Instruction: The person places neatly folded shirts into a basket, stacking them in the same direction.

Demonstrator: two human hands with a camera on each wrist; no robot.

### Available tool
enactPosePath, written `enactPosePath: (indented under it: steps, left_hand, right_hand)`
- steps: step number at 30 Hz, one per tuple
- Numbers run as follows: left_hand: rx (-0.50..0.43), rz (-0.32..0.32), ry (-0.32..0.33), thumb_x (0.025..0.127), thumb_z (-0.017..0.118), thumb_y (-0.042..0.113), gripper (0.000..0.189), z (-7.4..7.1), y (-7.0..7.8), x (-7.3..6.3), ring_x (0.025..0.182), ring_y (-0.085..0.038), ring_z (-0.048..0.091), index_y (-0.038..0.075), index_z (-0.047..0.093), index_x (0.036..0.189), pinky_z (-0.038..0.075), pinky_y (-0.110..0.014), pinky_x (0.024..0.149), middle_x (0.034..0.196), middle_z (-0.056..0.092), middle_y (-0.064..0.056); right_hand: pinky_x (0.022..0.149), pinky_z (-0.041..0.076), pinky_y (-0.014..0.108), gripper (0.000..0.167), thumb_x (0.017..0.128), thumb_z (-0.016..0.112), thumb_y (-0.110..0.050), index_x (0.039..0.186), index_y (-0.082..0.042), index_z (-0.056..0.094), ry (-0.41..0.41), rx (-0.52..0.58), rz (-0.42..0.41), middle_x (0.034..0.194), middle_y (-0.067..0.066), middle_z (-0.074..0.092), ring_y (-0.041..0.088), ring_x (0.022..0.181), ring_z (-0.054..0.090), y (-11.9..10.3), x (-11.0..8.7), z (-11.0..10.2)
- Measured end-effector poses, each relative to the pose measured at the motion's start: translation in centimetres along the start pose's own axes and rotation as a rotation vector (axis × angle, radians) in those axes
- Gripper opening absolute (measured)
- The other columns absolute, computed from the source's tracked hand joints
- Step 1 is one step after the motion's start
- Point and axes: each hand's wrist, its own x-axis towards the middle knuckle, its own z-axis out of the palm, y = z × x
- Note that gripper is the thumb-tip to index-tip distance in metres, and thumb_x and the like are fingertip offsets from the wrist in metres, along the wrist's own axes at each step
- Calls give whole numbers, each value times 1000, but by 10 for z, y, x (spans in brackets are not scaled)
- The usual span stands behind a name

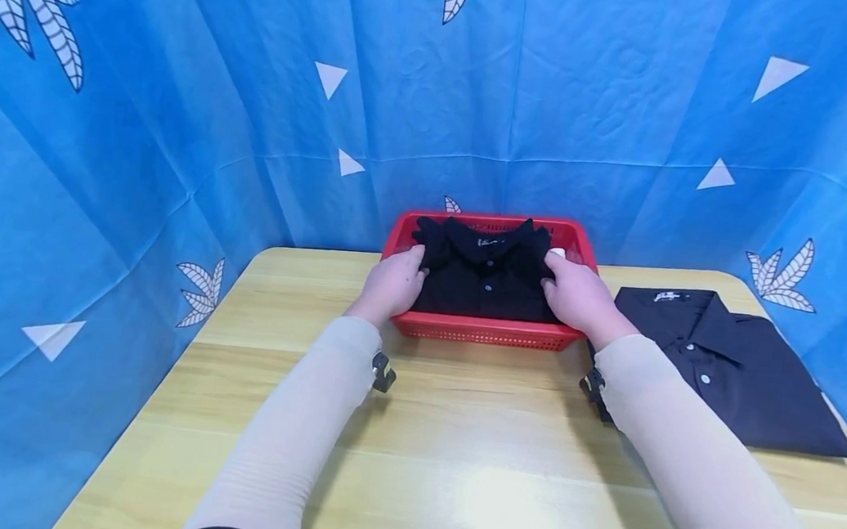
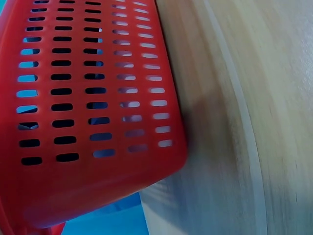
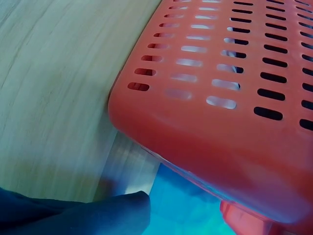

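A folded black shirt [image 1: 485, 289] lies inside a red plastic basket [image 1: 489, 325], its collar toward the back and two buttons showing. My left hand [image 1: 395, 281] grips the shirt's left edge, thumb uppermost. On the opposite edge, my right hand [image 1: 579, 290] pinches the cloth, with a small white thing [image 1: 557, 252] just beyond it. Fingers below the cloth are hidden in the head view. Both wrist views show mostly the basket's slotted wall [image 2: 98, 181], and neither hand appears there.
Right of the basket lies another folded dark shirt [image 1: 762, 378], partly behind my right forearm; dark cloth [image 3: 98, 215] also shows in the right wrist view. The wooden table [image 1: 456, 431] extends in front. A blue patterned curtain [image 1: 435, 93] hangs behind.
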Motion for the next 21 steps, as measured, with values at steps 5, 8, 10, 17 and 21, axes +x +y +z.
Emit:
enactPosePath:
  steps: [5, 8, 10, 17, 21]
  left_hand:
    - [47, -28, -53, 105, 56, 28, 58, 2, 4, 2, 139, -27, 45, 10, 37, 157, 37, -47, 114, 154, 46, -10]
    - [70, -55, -80, 104, 57, 30, 61, 2, 6, 3, 138, -28, 47, 10, 36, 157, 38, -48, 113, 152, 48, -11]
    - [88, -64, -86, 104, 57, 31, 61, 3, 7, 3, 136, -28, 49, 9, 37, 157, 39, -48, 112, 151, 50, -11]
    - [150, -54, -103, 104, 54, 35, 51, 6, 9, 5, 132, -27, 53, 10, 50, 149, 42, -48, 109, 147, 54, -11]
    - [190, -65, -155, 103, 56, 36, 53, 6, 12, 6, 128, -25, 54, 15, 50, 151, 44, -49, 106, 146, 55, -8]
  right_hand:
    - [89, 51, 61, 12, 100, 59, -10, 107, -5, 52, -9, -55, -9, 93, 21, 65, 43, 94, 66, -2, -1, 0]
    - [88, 52, 60, 15, 98, 61, -12, 106, -5, 51, -33, -76, 3, 90, 19, 64, 41, 91, 67, -4, 0, 0]
    - [89, 52, 61, 17, 98, 63, -13, 107, -3, 51, -47, -87, 15, 93, 20, 65, 41, 91, 67, -6, 0, 0]
    - [89, 51, 60, 23, 97, 64, -15, 110, 1, 53, -49, -99, 51, 91, 21, 64, 40, 90, 66, -6, 1, 2]
    - [91, 50, 61, 25, 97, 63, -16, 112, 2, 53, -49, -97, 55, 94, 22, 65, 41, 92, 65, -5, 2, 2]
